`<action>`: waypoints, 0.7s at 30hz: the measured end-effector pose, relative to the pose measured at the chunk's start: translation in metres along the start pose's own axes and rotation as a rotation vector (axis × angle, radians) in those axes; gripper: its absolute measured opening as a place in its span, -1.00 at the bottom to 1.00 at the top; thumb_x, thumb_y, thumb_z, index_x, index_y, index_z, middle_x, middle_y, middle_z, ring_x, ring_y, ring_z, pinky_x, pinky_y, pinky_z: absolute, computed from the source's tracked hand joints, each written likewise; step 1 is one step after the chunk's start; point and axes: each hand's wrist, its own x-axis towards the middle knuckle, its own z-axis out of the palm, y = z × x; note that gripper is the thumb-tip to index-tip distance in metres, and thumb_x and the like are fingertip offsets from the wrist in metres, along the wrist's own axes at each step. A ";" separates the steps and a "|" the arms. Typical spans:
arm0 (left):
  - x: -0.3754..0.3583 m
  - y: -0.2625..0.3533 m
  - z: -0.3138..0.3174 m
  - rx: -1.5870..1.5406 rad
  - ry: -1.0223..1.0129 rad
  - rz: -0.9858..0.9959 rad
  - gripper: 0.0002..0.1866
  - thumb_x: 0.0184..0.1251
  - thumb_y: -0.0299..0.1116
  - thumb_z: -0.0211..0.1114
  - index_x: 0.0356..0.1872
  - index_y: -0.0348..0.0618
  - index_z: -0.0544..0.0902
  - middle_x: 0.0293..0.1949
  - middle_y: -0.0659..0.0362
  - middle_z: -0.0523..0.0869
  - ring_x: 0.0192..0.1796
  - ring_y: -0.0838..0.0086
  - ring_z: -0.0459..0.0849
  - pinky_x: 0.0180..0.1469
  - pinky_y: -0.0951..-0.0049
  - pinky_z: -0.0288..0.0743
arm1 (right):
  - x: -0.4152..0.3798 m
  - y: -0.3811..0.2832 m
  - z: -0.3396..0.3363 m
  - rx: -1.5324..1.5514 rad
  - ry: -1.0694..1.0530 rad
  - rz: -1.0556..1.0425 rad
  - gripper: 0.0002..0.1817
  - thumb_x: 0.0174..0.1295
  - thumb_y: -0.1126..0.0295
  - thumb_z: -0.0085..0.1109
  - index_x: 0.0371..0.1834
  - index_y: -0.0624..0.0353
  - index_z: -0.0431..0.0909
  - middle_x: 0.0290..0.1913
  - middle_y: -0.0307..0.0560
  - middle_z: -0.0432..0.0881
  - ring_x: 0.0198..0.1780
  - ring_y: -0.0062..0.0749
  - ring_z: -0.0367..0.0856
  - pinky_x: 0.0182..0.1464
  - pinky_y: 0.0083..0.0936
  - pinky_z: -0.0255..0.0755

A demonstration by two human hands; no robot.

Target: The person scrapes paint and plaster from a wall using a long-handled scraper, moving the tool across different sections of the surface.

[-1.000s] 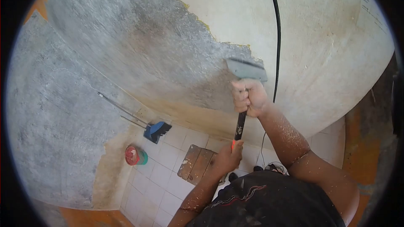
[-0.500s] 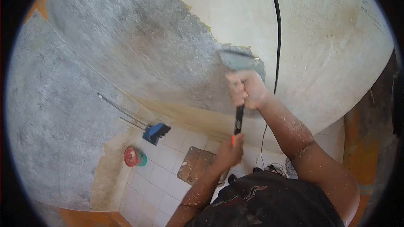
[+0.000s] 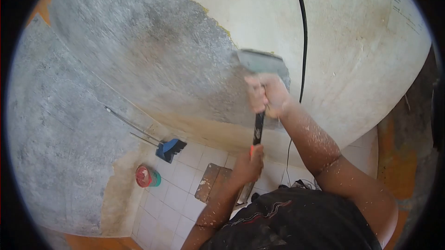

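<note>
Both hands grip one long-handled scraper [image 3: 262,61], its wide flat blade tilted up against the wall. Close below the blade, my right hand [image 3: 269,94] is wrapped round the upper shaft, slightly blurred. Lower down, my left hand [image 3: 249,164] closes on the black handle near a red-orange band. The blade lies at the border between the grey, stripped wall surface [image 3: 162,41] and the cream-coloured coating [image 3: 352,41]. Pale flecks cover both forearms.
A black cable [image 3: 304,41] hangs down the wall to my right. A blue broom or dustpan [image 3: 170,150] leans at the wall's foot. Beside it stands a red and green bucket [image 3: 148,176]. A brown board [image 3: 212,182] lies on white floor tiles [image 3: 183,176].
The scraper blade has shifted slightly up and left along the coating's edge. Both hands have moved a little left with it, still gripping the handle.
</note>
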 end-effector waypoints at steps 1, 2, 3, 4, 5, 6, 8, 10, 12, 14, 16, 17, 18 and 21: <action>-0.006 -0.001 0.004 0.105 -0.073 -0.163 -0.63 0.35 -0.06 0.03 -0.52 -0.14 0.35 -0.64 0.28 0.39 -0.60 0.52 0.44 -0.57 0.47 0.30 | -0.004 0.010 -0.013 0.019 0.028 0.059 -0.61 0.11 0.24 0.11 -0.76 -0.10 0.14 -0.82 -0.44 0.11 -0.83 -0.64 0.03 -0.73 -0.61 -0.03; -0.010 -0.011 0.011 0.112 -0.072 -0.151 -0.63 0.35 -0.06 0.03 -0.52 -0.14 0.35 -0.64 0.28 0.39 -0.60 0.52 0.44 -0.57 0.47 0.30 | -0.006 0.017 -0.023 0.013 0.021 0.048 -0.61 0.11 0.24 0.11 -0.76 -0.10 0.14 -0.82 -0.44 0.11 -0.83 -0.64 0.03 -0.73 -0.61 -0.03; -0.013 -0.013 0.018 -0.130 -0.098 -0.219 -0.60 0.37 -0.05 0.00 -0.55 -0.15 0.39 -0.70 0.30 0.38 -0.67 0.57 0.41 -0.64 0.49 0.29 | -0.009 0.019 -0.025 0.010 0.010 0.093 -0.61 0.13 0.23 0.10 -0.76 -0.10 0.14 -0.82 -0.45 0.11 -0.83 -0.65 0.03 -0.73 -0.61 -0.04; -0.013 -0.014 0.022 -0.377 -0.125 -0.289 -0.57 0.38 -0.05 -0.02 -0.58 -0.16 0.42 -0.76 0.31 0.37 -0.75 0.62 0.38 -0.71 0.50 0.27 | -0.010 0.019 -0.027 0.007 0.003 0.146 -0.61 0.14 0.23 0.09 -0.76 -0.10 0.14 -0.82 -0.45 0.11 -0.82 -0.67 0.03 -0.72 -0.61 -0.05; -0.007 -0.016 0.023 -0.175 0.080 -0.136 -0.59 0.38 -0.05 -0.01 -0.54 -0.17 0.43 -0.75 0.32 0.37 -0.74 0.63 0.37 -0.70 0.52 0.28 | -0.003 0.015 -0.028 0.003 0.000 0.143 -0.59 0.15 0.22 0.07 -0.78 -0.10 0.13 -0.82 -0.45 0.10 -0.82 -0.67 0.02 -0.72 -0.61 -0.05; -0.003 -0.001 0.016 -0.187 0.082 -0.149 -0.59 0.38 -0.05 -0.01 -0.54 -0.17 0.43 -0.75 0.32 0.37 -0.74 0.63 0.37 -0.70 0.52 0.28 | 0.000 0.005 -0.015 0.005 0.008 0.159 -0.59 0.15 0.22 0.07 -0.78 -0.10 0.13 -0.82 -0.45 0.10 -0.82 -0.67 0.02 -0.72 -0.61 -0.05; 0.005 0.023 -0.007 -0.240 0.002 -0.185 -0.61 0.38 -0.06 -0.01 -0.49 -0.16 0.43 -0.75 0.33 0.36 -0.73 0.64 0.35 -0.69 0.55 0.28 | 0.007 -0.022 0.014 0.031 -0.140 0.067 -0.57 0.17 0.22 0.05 -0.80 -0.11 0.11 -0.83 -0.44 0.09 -0.82 -0.67 0.01 -0.71 -0.61 -0.03; 0.002 0.018 -0.007 -0.245 -0.040 -0.149 -0.62 0.38 -0.06 -0.01 -0.48 -0.16 0.43 -0.75 0.33 0.35 -0.74 0.64 0.33 -0.69 0.57 0.27 | 0.008 -0.017 0.006 0.057 -0.213 0.063 -0.55 0.17 0.21 0.05 -0.82 -0.10 0.10 -0.83 -0.44 0.08 -0.82 -0.66 0.01 -0.71 -0.61 -0.01; -0.003 -0.015 0.008 0.007 -0.023 0.114 -0.61 0.38 -0.05 -0.02 -0.48 -0.17 0.43 -0.74 0.33 0.35 -0.74 0.64 0.34 -0.69 0.56 0.27 | -0.007 0.004 -0.009 -0.069 -0.062 -0.018 -0.54 0.18 0.19 0.03 -0.83 -0.10 0.10 -0.84 -0.43 0.10 -0.82 -0.66 0.02 -0.71 -0.60 0.00; -0.011 -0.020 0.023 -0.155 -0.098 -0.074 -0.60 0.38 -0.04 -0.01 -0.49 -0.17 0.42 -0.74 0.32 0.36 -0.74 0.64 0.35 -0.69 0.56 0.27 | -0.017 0.011 -0.027 -0.049 -0.067 0.050 -0.54 0.18 0.19 0.03 -0.84 -0.10 0.10 -0.85 -0.42 0.11 -0.82 -0.65 0.03 -0.71 -0.60 0.01; -0.011 -0.008 0.025 -0.339 -0.163 -0.280 -0.60 0.38 -0.04 -0.01 -0.50 -0.17 0.42 -0.74 0.32 0.36 -0.74 0.63 0.36 -0.69 0.56 0.27 | -0.015 0.005 -0.025 -0.029 -0.064 0.146 -0.53 0.18 0.18 0.03 -0.85 -0.09 0.11 -0.86 -0.41 0.12 -0.83 -0.65 0.03 -0.71 -0.59 0.02; -0.006 0.004 0.018 -0.128 -0.063 -0.137 -0.65 0.37 -0.11 -0.01 -0.53 -0.15 0.38 -0.76 0.31 0.32 -0.74 0.56 0.36 -0.69 0.47 0.26 | -0.009 -0.003 -0.017 -0.017 -0.134 0.107 -0.53 0.18 0.18 0.02 -0.85 -0.09 0.12 -0.86 -0.40 0.13 -0.83 -0.64 0.04 -0.71 -0.59 0.02; -0.001 0.017 0.011 0.087 0.035 0.007 -0.68 0.36 -0.18 -0.01 -0.56 -0.12 0.34 -0.77 0.30 0.28 -0.75 0.49 0.35 -0.68 0.39 0.26 | -0.002 -0.012 -0.009 -0.005 -0.205 0.066 -0.53 0.19 0.18 0.01 -0.86 -0.09 0.12 -0.86 -0.39 0.14 -0.83 -0.64 0.05 -0.72 -0.60 0.01; -0.003 0.030 0.007 -0.059 -0.007 -0.160 -0.65 0.39 -0.18 -0.14 -0.58 -0.11 0.36 -0.75 0.31 0.31 -0.70 0.54 0.39 -0.68 0.48 0.23 | 0.000 -0.017 -0.007 0.085 -0.312 0.082 -0.55 0.20 0.19 0.00 -0.83 -0.09 0.14 -0.84 -0.41 0.15 -0.83 -0.66 0.05 -0.73 -0.61 0.00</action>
